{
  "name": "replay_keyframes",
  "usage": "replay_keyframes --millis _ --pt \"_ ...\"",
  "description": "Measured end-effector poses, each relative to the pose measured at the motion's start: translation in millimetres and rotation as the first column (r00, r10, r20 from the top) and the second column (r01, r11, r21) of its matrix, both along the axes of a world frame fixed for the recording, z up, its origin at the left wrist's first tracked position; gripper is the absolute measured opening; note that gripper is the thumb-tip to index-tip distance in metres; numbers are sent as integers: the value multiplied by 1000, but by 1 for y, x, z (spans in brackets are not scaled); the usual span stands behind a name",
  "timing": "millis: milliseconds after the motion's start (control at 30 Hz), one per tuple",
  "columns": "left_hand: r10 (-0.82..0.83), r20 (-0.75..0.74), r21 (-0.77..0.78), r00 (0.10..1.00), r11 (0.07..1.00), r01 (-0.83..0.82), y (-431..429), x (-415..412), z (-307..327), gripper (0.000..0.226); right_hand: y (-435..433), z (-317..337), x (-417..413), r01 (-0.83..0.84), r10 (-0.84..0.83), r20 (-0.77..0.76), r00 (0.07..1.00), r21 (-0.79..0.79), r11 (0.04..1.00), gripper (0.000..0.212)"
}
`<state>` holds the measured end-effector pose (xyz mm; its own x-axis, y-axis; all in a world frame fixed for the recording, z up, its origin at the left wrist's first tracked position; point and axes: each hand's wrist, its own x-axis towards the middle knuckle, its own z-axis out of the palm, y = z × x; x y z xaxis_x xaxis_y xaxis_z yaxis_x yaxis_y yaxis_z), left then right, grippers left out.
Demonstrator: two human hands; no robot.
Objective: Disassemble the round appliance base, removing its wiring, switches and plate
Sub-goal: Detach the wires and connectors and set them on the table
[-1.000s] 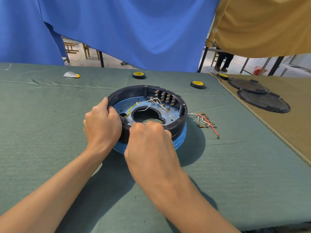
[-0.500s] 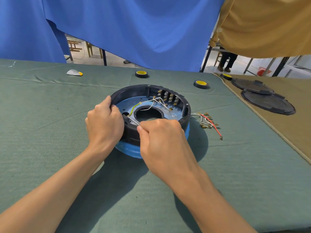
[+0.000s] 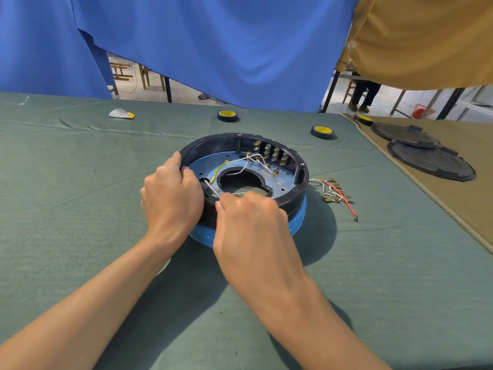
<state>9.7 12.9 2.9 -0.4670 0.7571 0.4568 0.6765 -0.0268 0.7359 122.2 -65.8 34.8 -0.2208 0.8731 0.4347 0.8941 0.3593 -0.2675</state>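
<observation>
Green cloth covers the table (image 3: 80, 209), and the round appliance base (image 3: 293, 200) sits near its middle, open side up, resting on a blue disc (image 3: 296, 222) that shows below its near right edge. Inside the black ring lies a blue-tinted plate (image 3: 202, 166) with a large hole at its centre. A row of switches (image 3: 274, 153) stands against the far wall, with thin white leads looping from them across the plate. A yellow-green wire (image 3: 217, 170) curves along the left edge of the hole.

The left grip (image 3: 173, 198) is curled over the near left rim and holds the base. The right grip (image 3: 250, 217) is closed in a pinch on a white wire (image 3: 212, 190) that runs up from the near left inside of the ring. Both cover the near rim, so the wire's far end and that part of the wall are hidden.

Just right of the base lies a loose bundle of wires (image 3: 333, 193), red and white, with brass terminals. Farther back on the green cloth are two tape rolls (image 3: 227, 116) (image 3: 322, 132) and a small white and yellow scrap (image 3: 121, 114). On the tan cloth (image 3: 466, 209) to the right lie two black round covers (image 3: 432, 162), one overlapping the other, and a third roll (image 3: 363, 119). A blue curtain (image 3: 213, 49) and a mustard one (image 3: 421, 36) hang behind.
</observation>
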Motion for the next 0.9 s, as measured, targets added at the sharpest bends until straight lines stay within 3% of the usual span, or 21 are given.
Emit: replay_keyframes --millis 233,400,600,900 --pt "-11 8 1 1000 1000 11 0 0 1 20 11 5 20 -122 117 -129 985 -33 992 49" --pt "-12 11 6 1000 1000 11 -1 1 1 18 12 6 20 -123 118 -142 983 -31 992 48" --pt "8 27 14 1000 1000 -8 -3 3 0 16 2 3 2 -17 20 -48 999 63 998 19" --pt "-2 22 8 1000 1000 2 -2 3 2 16 14 6 23 -142 131 -157 979 -57 988 50"
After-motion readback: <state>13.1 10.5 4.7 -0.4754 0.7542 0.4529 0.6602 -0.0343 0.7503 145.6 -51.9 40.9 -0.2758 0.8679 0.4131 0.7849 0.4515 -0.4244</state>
